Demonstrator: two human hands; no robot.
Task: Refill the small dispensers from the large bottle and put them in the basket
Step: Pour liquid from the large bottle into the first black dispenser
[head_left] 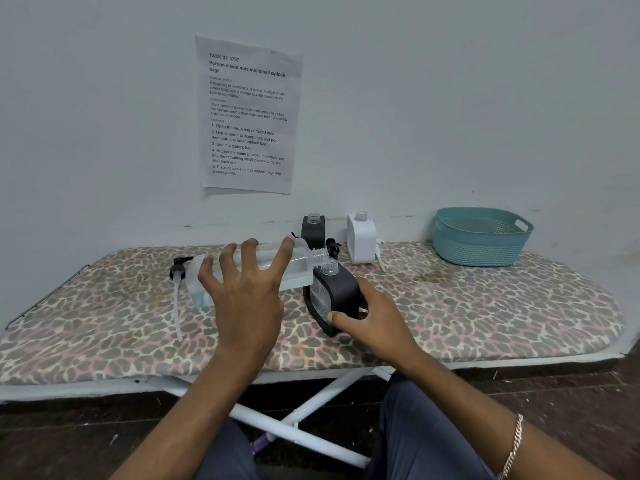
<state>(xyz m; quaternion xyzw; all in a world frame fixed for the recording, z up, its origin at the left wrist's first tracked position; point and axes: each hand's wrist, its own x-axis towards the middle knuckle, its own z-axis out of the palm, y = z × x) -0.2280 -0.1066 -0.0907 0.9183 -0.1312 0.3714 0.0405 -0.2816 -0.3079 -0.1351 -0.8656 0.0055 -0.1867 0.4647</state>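
My left hand (244,292) grips the large clear bottle (298,266), tipped on its side with its open neck over the mouth of a black small dispenser (341,292). My right hand (372,320) holds that black dispenser, tilted a little, on the leopard-print board (485,306). Clear liquid lies low in the large bottle. A second black dispenser (313,230) and a white dispenser (361,239) stand uncapped near the wall. The teal basket (481,237) sits at the back right with nothing visible in it.
A black pump head with its long tube (177,289) lies on the board at the left. Another black pump (333,245) lies between the far dispensers. A printed sheet (247,116) hangs on the wall. The board's white legs (311,407) cross in front of my knees.
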